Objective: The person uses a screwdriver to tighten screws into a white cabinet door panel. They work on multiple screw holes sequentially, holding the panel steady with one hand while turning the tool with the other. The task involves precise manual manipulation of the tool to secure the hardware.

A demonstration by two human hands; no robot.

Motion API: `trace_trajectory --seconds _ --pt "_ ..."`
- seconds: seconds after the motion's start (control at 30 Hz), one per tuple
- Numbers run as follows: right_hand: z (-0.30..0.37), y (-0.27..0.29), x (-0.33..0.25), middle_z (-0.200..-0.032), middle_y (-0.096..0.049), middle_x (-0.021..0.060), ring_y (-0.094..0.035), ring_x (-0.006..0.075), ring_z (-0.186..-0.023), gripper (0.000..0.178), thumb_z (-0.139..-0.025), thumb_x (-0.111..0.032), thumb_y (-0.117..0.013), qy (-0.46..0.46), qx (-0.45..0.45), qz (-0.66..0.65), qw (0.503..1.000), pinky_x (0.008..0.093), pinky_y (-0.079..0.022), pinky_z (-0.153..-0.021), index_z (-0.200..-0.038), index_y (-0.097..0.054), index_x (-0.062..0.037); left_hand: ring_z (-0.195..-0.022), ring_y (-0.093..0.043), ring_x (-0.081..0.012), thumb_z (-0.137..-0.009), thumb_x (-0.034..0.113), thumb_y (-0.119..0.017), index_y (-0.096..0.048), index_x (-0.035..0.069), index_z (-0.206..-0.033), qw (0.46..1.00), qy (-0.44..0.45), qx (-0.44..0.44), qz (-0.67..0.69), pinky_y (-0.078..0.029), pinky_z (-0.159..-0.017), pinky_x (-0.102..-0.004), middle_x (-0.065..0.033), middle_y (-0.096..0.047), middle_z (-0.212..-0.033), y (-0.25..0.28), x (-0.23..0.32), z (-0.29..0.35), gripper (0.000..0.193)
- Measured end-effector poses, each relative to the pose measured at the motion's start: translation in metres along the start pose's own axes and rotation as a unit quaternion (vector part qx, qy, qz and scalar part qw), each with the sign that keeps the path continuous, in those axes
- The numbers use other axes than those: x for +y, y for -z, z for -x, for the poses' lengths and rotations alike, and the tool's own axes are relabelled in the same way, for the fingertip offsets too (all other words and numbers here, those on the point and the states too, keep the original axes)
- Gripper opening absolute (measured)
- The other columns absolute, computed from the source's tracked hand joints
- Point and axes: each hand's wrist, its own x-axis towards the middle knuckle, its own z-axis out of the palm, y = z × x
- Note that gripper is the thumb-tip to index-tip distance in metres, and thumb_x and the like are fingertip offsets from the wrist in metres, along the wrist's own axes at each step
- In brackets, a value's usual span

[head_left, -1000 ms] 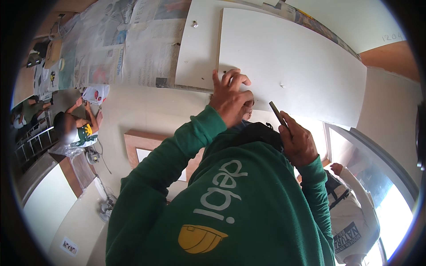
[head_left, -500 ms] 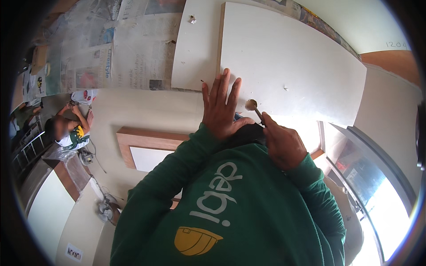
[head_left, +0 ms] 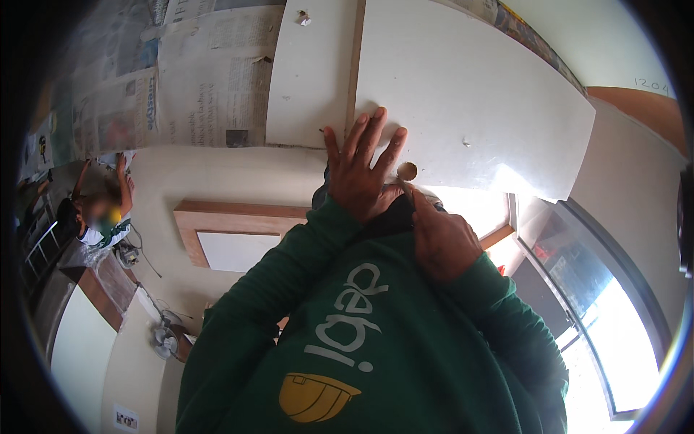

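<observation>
A white board lies in front of me, with a round brown recess near its close edge. My left hand rests on the board to the left of the recess, fingers spread and holding nothing. In my right hand, fingers closed, is a slim metal tool; most of its handle is hidden in the grip and its kind cannot be made out. The tool's end is by the recess's close left rim; whether it touches is unclear.
Beneath lies another white board, beside newspaper sheets. Small debris sits on it. At far left a person crouches near a ladder. A fan stands lower left; a framed glass panel is at right.
My right hand has shifted left and slightly down, and the tool's end has gone from inside the recess to its rim. My left fingers have spread wider. The other person's arms have moved.
</observation>
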Motion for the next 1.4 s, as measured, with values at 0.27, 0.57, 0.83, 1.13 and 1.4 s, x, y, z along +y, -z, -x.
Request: trace_trajectory --seconds 0.27,0.57,0.83,1.13,1.4 --pt "-0.006 0.017 -0.021 -0.085 -0.07 0.0333 -0.07 0.0532 -0.084 0.042 -0.106 -0.013 -0.049 -0.041 -0.043 0.022 0.998 0.0613 -0.055 -0.083 -0.145 -0.053 0.0015 -0.164 -0.028 -0.033 -0.068 0.044 -0.095 -0.057 0.03 -0.158 1.0 0.006 0.004 0.012 -0.011 -0.125 -0.0807 -0.0132 -0.035 -0.176 -0.001 0.0 0.0 0.099" --pt "-0.012 0.02 -0.019 -0.092 -0.072 0.0316 -0.072 0.0517 -0.086 0.043 -0.102 -0.008 -0.047 -0.048 -0.079 0.02 0.996 0.0596 -0.056 -0.083 -0.143 -0.052 0.0035 -0.159 -0.035 -0.0376 -0.071 0.028 -0.093 -0.066 0.029 -0.151 0.999 0.023 0.004 0.048 -0.015 -0.123 -0.0801 -0.0134 -0.04 -0.173 0.003 0.005 -0.002 0.085" --pt "-0.019 0.025 -0.03 -0.101 -0.074 0.0324 -0.073 0.0508 -0.096 0.056 -0.097 -0.006 -0.047 -0.052 -0.093 0.048 0.993 0.0595 -0.057 -0.09 -0.152 -0.048 0.0033 -0.161 -0.033 -0.032 -0.069 0.034 -0.095 -0.063 0.032 -0.152 0.998 0.03 0.011 0.049 -0.011 -0.127 -0.0784 -0.0096 -0.042 -0.172 0.005 0.006 -0.001 0.088" --pt "-0.03 0.033 -0.035 -0.102 -0.074 0.0312 -0.073 0.0515 -0.1 0.039 -0.097 -0.008 -0.05 -0.098 -0.138 0.083 0.982 0.0583 -0.057 -0.093 -0.134 -0.058 0.0025 -0.161 -0.035 -0.0312 -0.074 0.042 -0.092 -0.064 0.032 -0.151 0.998 0.025 0.03 0.054 -0.007 -0.128 -0.0763 -0.0094 -0.044 -0.171 0.004 0.005 -0.001 0.083" --pt "-0.012 0.033 -0.016 -0.102 -0.071 0.032 -0.068 0.0534 -0.098 0.028 -0.106 -0.012 -0.046 -0.031 -0.066 -0.054 0.996 0.0598 -0.052 -0.09 -0.126 -0.06 0.0026 -0.16 -0.035 -0.0305 -0.08 0.05 -0.085 -0.065 0.034 -0.15 0.999 0.027 0.025 0.04 -0.007 -0.129 -0.0746 -0.0078 -0.045 -0.17 0.003 0.007 -0.003 0.075"
